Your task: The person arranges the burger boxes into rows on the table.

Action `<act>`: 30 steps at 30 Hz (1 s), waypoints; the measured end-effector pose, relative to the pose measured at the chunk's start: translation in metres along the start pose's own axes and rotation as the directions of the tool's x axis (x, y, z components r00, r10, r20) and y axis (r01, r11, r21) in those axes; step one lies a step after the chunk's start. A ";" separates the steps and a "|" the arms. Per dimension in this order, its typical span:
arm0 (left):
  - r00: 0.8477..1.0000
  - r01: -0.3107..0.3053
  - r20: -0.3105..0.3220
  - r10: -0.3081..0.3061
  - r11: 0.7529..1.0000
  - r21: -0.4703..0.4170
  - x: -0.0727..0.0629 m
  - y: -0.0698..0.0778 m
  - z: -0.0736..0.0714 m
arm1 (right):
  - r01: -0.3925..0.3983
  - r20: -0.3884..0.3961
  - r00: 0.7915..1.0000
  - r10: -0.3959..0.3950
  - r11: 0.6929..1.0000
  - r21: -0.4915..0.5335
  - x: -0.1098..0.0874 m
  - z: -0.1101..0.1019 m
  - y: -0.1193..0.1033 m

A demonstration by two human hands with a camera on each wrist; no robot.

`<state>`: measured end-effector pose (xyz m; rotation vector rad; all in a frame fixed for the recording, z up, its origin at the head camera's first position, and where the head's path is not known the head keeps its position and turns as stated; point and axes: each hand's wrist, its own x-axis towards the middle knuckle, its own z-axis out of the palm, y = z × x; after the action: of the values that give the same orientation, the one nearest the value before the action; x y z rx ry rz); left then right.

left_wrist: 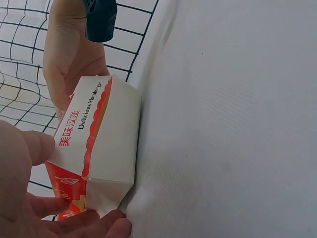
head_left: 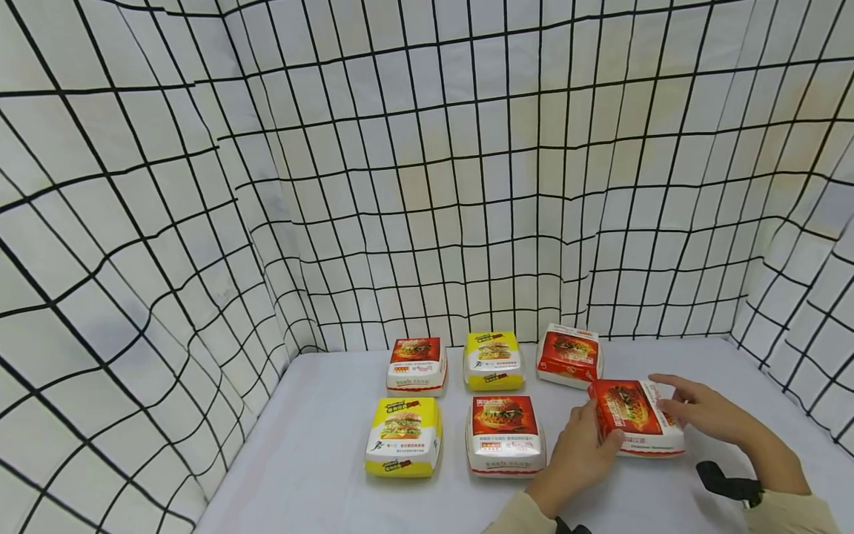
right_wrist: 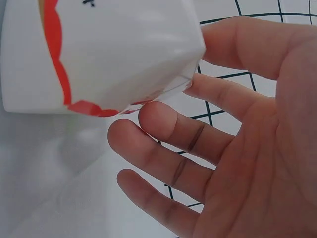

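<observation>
A red and white hamburger box (head_left: 630, 411) lies on the white table at the right, its burger picture facing up. My left hand (head_left: 580, 452) holds its left end, the thumb over the front edge and the fingers along the side, as the left wrist view shows on the box (left_wrist: 106, 134). At the opposite end my right hand (head_left: 707, 411) pinches the box's corner between thumb and forefinger. In the right wrist view the other fingers (right_wrist: 143, 153) are spread loosely below the white side (right_wrist: 129, 54).
Left of my hands stand a red and white box (head_left: 507, 437) and a yellow and white box (head_left: 403, 437). Behind them are another red box (head_left: 416, 367), a yellow box (head_left: 494, 361) and a turned red box (head_left: 569, 356). Black netting (head_left: 434, 185) over white cloth surrounds the table.
</observation>
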<state>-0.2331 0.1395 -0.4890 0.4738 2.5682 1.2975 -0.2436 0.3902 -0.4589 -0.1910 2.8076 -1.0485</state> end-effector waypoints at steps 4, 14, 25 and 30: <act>1.000 -0.011 -0.016 0.011 1.000 0.022 -0.001 0.001 0.000 | -0.003 0.002 1.000 0.003 1.000 0.006 0.000 0.000 0.000; 0.997 0.002 -0.082 -0.006 0.999 -0.052 0.000 -0.002 0.000 | -0.029 0.013 1.000 0.028 1.000 0.011 0.000 0.000 -0.002; 0.991 -0.027 -0.132 0.013 0.994 -0.109 -0.001 -0.003 0.000 | -0.039 0.033 0.999 0.039 0.999 0.002 -0.001 -0.002 -0.004; 0.989 -0.019 -0.147 0.006 0.995 -0.093 0.001 -0.004 0.002 | -0.050 0.044 0.998 0.049 0.999 0.008 -0.003 -0.003 -0.005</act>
<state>-0.2336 0.1389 -0.4932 0.3908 2.6091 1.5026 -0.2413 0.3890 -0.4530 -0.1408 2.7533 -1.0329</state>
